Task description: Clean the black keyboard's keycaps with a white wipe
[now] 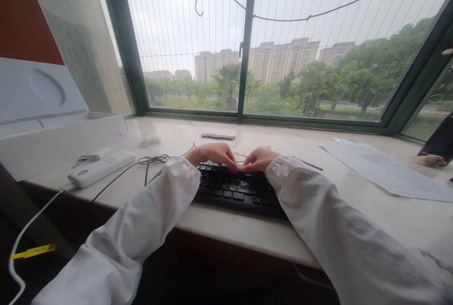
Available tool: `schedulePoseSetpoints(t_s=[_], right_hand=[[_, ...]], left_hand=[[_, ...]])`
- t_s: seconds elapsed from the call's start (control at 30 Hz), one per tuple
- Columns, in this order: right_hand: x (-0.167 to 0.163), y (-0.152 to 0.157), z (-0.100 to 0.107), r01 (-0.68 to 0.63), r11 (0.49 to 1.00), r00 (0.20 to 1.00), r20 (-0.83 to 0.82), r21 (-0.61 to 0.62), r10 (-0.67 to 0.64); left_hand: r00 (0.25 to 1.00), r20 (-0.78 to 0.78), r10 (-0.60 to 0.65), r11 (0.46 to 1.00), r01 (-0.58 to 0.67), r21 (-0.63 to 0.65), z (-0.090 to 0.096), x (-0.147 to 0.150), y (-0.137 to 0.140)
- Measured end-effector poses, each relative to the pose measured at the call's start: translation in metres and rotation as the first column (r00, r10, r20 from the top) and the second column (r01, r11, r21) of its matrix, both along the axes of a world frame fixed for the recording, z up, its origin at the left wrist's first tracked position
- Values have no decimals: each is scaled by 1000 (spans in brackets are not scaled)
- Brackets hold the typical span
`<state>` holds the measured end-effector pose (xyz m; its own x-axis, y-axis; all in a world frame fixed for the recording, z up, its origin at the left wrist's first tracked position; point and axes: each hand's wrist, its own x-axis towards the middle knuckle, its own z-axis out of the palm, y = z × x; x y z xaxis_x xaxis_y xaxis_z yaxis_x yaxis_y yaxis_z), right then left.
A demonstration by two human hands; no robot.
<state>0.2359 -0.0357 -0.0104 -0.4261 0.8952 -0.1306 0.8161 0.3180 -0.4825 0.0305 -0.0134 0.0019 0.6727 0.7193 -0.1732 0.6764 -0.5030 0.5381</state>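
Note:
A black keyboard lies along the front of the white sill, and some of its key positions look bare or uneven. Over its back edge, my left hand is bent at the wrist with the fingers pinched together. My right hand mirrors it from the other side, also closed in a pinch. The fingertips of both hands meet just above the back rows of keys. Whatever they hold there, if anything, is too small and too covered to make out.
Left of the keyboard lie a bundled dark cable, a white power strip, keys and an open white box. Behind is a dark strip; to the right, a blue pen and paper sheets. A window stands beyond.

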Motion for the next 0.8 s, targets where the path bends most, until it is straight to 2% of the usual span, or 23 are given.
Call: schedulePoseSetpoints(t_s=[0.23,0.4,0.47,0.6,0.8], right_hand=[[1,3,-4,-11,998,999,46,55,8],[-1,5,-4,26,999,997,68,23,-28],[-1,6,-5,39,999,997,63,7,-40],[-1,6,-6,20,1000,999,24,11,-21],[-1,5,-6,-6,1000,1000,12,23,6]], left_hand=[[999,-35,-6,998,8,65,1,1,0],[992,33,-119,993,118,14,1,2,-1],[989,45,-144,989,142,35,1,2,-2],[988,56,-143,984,136,117,0,3,-2],[990,74,-120,986,110,126,1,2,-3]])
